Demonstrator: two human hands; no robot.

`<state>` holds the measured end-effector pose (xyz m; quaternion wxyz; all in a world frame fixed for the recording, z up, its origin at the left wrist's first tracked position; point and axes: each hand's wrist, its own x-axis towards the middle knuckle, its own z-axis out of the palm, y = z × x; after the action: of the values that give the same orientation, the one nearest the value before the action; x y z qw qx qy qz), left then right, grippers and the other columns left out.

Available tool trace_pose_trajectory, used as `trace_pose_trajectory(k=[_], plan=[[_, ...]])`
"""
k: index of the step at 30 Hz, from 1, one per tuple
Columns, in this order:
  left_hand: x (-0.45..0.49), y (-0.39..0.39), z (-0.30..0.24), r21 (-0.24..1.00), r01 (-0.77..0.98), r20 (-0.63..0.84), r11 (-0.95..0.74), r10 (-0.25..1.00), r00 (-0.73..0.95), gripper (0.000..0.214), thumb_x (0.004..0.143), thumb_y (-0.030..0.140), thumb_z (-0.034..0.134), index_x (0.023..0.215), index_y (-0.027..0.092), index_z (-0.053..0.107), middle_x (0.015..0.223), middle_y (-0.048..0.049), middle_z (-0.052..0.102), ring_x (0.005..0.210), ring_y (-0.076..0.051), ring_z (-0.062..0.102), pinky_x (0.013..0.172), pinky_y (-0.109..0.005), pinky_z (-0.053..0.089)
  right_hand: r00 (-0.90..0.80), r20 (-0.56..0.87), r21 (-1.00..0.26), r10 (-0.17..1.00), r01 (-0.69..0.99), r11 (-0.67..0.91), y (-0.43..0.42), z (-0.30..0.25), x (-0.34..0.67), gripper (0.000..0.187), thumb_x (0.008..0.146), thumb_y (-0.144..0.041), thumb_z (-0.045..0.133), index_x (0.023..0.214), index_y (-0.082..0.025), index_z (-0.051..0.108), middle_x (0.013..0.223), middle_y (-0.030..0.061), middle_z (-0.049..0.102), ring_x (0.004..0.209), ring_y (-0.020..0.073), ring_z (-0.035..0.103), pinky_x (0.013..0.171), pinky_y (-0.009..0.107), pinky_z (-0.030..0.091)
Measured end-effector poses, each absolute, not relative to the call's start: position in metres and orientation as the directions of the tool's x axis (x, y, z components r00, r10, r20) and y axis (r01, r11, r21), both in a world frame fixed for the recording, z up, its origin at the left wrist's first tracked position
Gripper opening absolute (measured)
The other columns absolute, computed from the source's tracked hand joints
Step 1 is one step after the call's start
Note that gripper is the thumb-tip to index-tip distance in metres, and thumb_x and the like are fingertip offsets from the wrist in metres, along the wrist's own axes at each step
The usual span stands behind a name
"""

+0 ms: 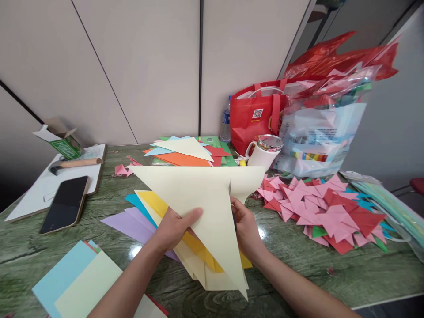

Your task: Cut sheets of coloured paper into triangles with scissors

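Note:
A large cream paper triangle (202,198) is held up over the green table (26,251). My left hand (174,227) pinches it from the left, thumb laid across its face. My right hand (245,225) grips its right folded edge from behind, fingers partly hidden. Under it lie more folded triangles, yellow (155,203), blue (139,203) and purple (130,223).
A pile of small pink and red folded pieces (324,210) lies at right. Behind stand a white mug (263,154), a red bag (255,117) and plastic bags (318,137). A stack of coloured triangles (185,152) lies at the back. A phone (66,203) and clipboard sit left; flat sheets (79,278) lie near left.

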<state>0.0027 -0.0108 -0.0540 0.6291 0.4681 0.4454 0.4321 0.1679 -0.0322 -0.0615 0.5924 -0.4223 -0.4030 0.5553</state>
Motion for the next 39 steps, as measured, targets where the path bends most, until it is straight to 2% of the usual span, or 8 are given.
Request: trace_pose_trajectory(k=[8,13,18,24,29,39], plan=[[0.0029,-0.0105,-0.0529,0.974,-0.115,-0.168,0.197,0.959,0.228,0.042,0.068,0.035,0.068,0.104,0.016,0.061,0.106,-0.0118,0.067,0.095,-0.028,0.061,0.078,-0.040,0.051,0.047,-0.014,-0.935,0.999,-0.353,0.004,-0.0331,-0.0626,0.1683,0.028,0.061,-0.022,0.073,0.086,-0.019,0.060,0.083,0.0041,0.071,0.075,0.0209,0.066,0.063,0.030,0.054],[0.0029,-0.0111,-0.0527,0.974,-0.125,-0.157,0.192,0.957,0.244,0.037,0.069,0.034,0.067,0.100,0.015,0.062,0.104,-0.0115,0.067,0.093,-0.027,0.062,0.080,-0.041,0.050,0.032,-0.034,-0.925,0.999,-0.380,-0.020,-0.0329,-0.0620,0.1684,0.029,0.059,-0.021,0.074,0.085,-0.020,0.060,0.080,0.0038,0.072,0.081,0.0233,0.065,0.063,0.031,0.054],[0.0018,-0.0114,-0.0540,0.972,-0.110,-0.172,0.207,0.948,0.266,0.038,0.070,0.035,0.066,0.102,0.015,0.061,0.097,-0.0104,0.069,0.085,-0.026,0.064,0.076,-0.041,0.052,0.031,-0.045,-0.918,0.998,-0.395,-0.030,-0.0324,-0.0636,0.1679,0.031,0.059,-0.020,0.074,0.086,-0.020,0.059,0.079,0.0035,0.072,0.080,0.0229,0.066,0.057,0.028,0.054],[0.0006,-0.0101,-0.0557,0.978,-0.094,-0.156,0.187,0.952,0.263,0.042,0.071,0.035,0.066,0.107,0.015,0.060,0.110,-0.0120,0.065,0.098,-0.028,0.060,0.082,-0.040,0.049,0.038,-0.053,-0.921,0.998,-0.389,-0.034,-0.0327,-0.0648,0.1684,0.029,0.059,-0.020,0.074,0.083,-0.020,0.058,0.075,0.0013,0.073,0.073,0.0202,0.067,0.054,0.025,0.053],[0.0008,-0.0097,-0.0574,0.975,-0.118,-0.150,0.186,0.953,0.261,0.051,0.071,0.034,0.067,0.118,0.016,0.054,0.113,-0.0125,0.064,0.102,-0.029,0.058,0.083,-0.041,0.049,0.037,-0.054,-0.917,0.998,-0.397,-0.035,-0.0333,-0.0642,0.1678,0.029,0.058,-0.019,0.075,0.082,-0.019,0.060,0.074,0.0004,0.073,0.065,0.0180,0.066,0.051,0.024,0.052],[0.0006,-0.0089,-0.0580,0.979,-0.121,-0.124,0.163,0.952,0.279,0.051,0.073,0.033,0.065,0.120,0.017,0.053,0.116,-0.0124,0.062,0.105,-0.029,0.056,0.084,-0.041,0.048,0.035,-0.066,-0.909,0.997,-0.414,-0.046,-0.0322,-0.0670,0.1689,0.029,0.057,-0.018,0.075,0.082,-0.019,0.060,0.069,0.0005,0.072,0.067,0.0198,0.067,0.048,0.023,0.051]])
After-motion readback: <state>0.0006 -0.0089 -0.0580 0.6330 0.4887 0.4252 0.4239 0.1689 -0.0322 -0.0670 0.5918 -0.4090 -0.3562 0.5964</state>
